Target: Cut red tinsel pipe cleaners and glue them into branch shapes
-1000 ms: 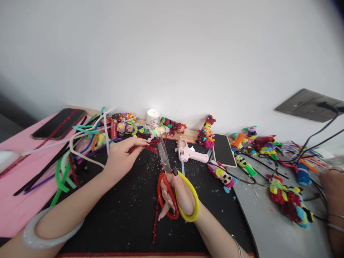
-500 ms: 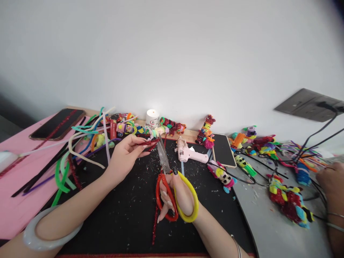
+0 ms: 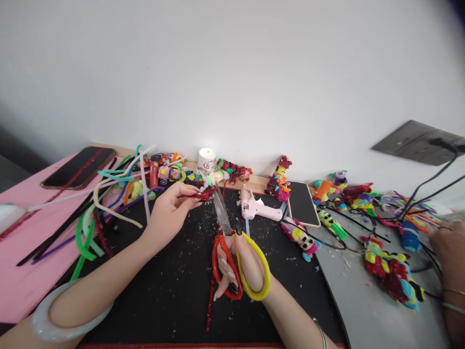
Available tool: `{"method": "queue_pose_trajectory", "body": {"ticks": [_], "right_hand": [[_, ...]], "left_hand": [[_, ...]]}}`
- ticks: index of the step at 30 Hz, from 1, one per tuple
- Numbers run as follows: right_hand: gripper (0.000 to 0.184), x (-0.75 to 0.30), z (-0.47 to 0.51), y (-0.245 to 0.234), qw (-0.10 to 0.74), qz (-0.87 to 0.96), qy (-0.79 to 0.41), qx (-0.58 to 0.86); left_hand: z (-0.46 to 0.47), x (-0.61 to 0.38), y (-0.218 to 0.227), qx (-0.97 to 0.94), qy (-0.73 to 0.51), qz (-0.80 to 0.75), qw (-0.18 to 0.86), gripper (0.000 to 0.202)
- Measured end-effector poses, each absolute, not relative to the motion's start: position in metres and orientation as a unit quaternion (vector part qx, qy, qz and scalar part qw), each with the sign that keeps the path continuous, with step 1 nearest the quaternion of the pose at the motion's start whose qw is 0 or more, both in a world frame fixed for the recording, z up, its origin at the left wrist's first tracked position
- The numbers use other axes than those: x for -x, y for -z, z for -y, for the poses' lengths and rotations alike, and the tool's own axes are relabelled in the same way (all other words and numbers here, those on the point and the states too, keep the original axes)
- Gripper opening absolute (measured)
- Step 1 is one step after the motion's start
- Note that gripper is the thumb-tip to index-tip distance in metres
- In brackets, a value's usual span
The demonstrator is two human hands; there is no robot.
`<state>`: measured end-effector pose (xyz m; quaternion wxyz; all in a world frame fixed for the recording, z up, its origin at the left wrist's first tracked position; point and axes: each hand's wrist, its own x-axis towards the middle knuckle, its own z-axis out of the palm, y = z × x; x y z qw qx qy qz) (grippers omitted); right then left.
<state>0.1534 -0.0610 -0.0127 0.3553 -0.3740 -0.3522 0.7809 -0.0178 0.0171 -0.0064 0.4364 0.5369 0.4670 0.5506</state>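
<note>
Between the fingertips of my left hand is a piece of dark red tinsel pipe cleaner. My right hand has its thumb and fingers through the yellow and red loops of a pair of scissors. The blades point up and away, beside the end of the red pipe cleaner; whether they touch it I cannot tell. Another length of red tinsel pipe cleaner lies on the black mat below my right hand.
Behind my hands are a white paper cup, a pink glue gun and a phone. Loose pipe cleaners lie at left, near another phone. Fuzzy figures and cables are at right, beside another person's hand.
My left fingers have shifted slightly on the red pipe cleaner, which now looks more bunched at the fingertips. My right hand and the scissors have barely moved.
</note>
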Motion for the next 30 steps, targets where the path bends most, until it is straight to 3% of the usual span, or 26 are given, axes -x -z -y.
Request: {"method": "queue_pose_trajectory", "body": {"ticks": [12,30], "right_hand": [[0.068,-0.154,0.06,0.007,0.344,0.326,-0.808,0.349],[0.058,-0.151,0.061,0.001,0.359,0.334,-0.79,0.368]], "left_hand": [[-0.016,0.022,0.007,-0.608,-0.53,-0.482,0.341,0.005],[-0.013,0.022,0.006,-0.638,-0.497,-0.49,0.326,0.005]]}}
